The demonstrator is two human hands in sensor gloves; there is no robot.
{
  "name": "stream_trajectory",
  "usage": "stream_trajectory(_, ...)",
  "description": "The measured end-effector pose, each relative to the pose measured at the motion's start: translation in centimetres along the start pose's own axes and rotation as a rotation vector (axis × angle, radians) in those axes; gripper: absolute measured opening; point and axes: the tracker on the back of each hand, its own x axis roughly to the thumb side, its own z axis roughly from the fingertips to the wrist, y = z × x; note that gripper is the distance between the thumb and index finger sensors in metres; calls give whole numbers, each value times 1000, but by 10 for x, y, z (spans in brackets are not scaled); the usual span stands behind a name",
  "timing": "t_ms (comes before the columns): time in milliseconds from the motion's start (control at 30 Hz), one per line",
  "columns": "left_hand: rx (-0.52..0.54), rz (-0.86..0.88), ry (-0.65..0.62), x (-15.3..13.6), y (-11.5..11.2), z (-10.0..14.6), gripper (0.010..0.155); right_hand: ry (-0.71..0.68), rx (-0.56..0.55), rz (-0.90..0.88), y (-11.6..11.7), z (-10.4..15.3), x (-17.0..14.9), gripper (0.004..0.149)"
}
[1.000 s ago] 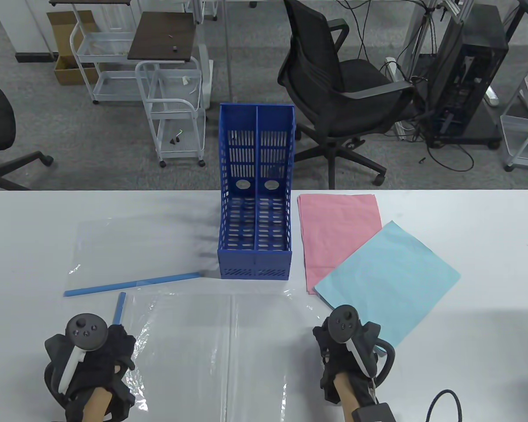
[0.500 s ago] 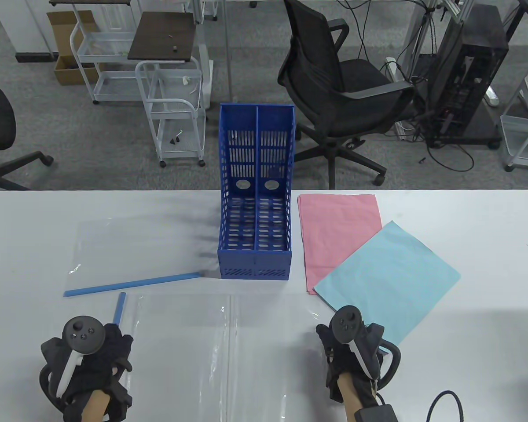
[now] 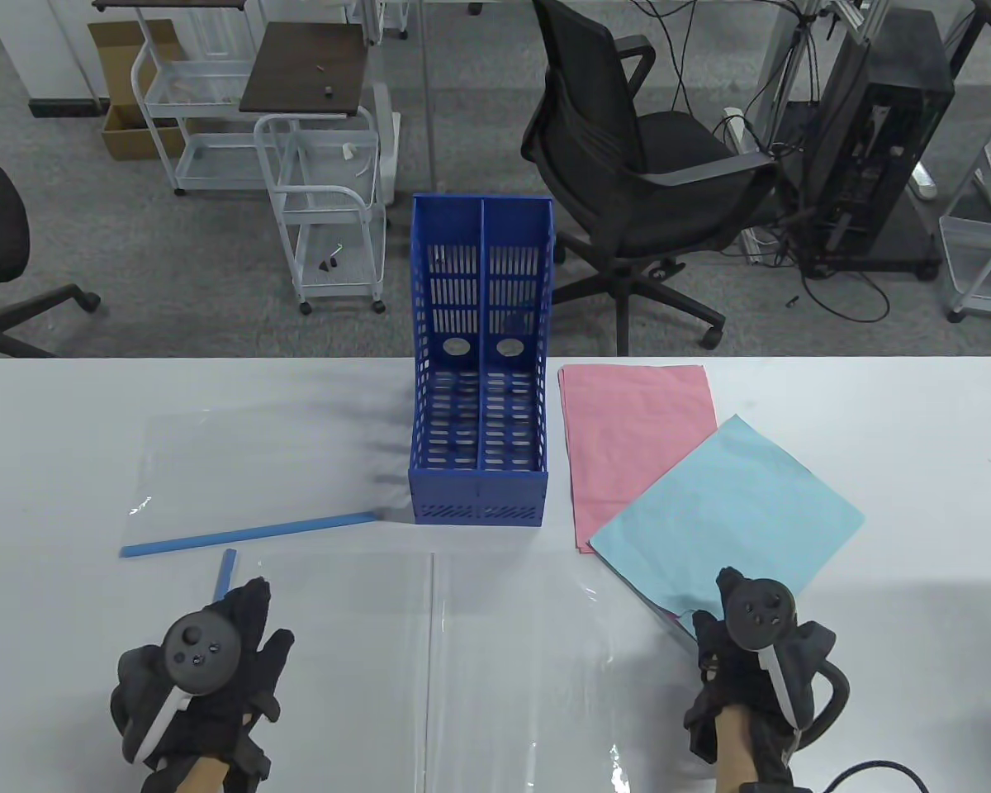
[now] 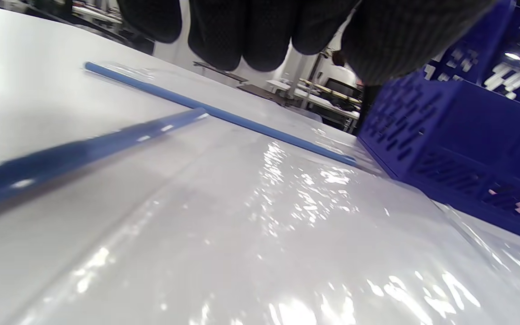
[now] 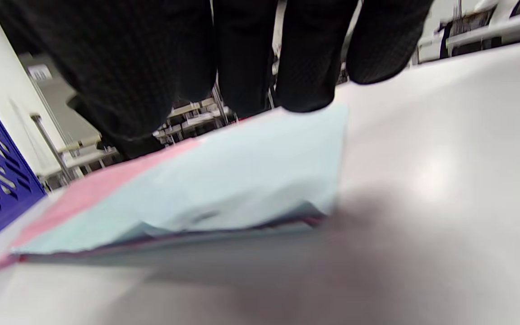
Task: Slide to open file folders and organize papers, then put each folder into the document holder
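Blue paper (image 3: pixel 731 512) — corner just beside right hand (image 3: pixel 747 686).

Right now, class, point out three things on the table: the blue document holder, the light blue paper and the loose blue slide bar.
blue document holder (image 3: pixel 476 494): table view, its low front wall.
light blue paper (image 3: pixel 731 520): table view, the middle of the sheet.
loose blue slide bar (image 3: pixel 248 534): table view, halfway along the bar.

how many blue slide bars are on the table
2. A long slide bar lies left of the document holder; a shorter-looking slide bar runs under the left hand, partly hidden.
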Motion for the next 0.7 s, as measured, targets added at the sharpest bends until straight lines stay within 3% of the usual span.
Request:
stream_trajectory(133, -58, -6, -77, 7, -7, -1, 72, 32, 131, -2, 7, -11, -16, 73)
stream_trajectory(333, -86, -9, -110, 11, -11, -1, 72, 44, 190, 17, 15, -19, -23, 78)
stream_trajectory(533, -137, 2, -123, 10, -16, -4, 71, 66, 336, 51, 30, -25, -28, 82)
stream_trajectory(700, -139, -3, -122, 11, -16, -4, 71, 91, 299, 41, 29, -26, -30, 81)
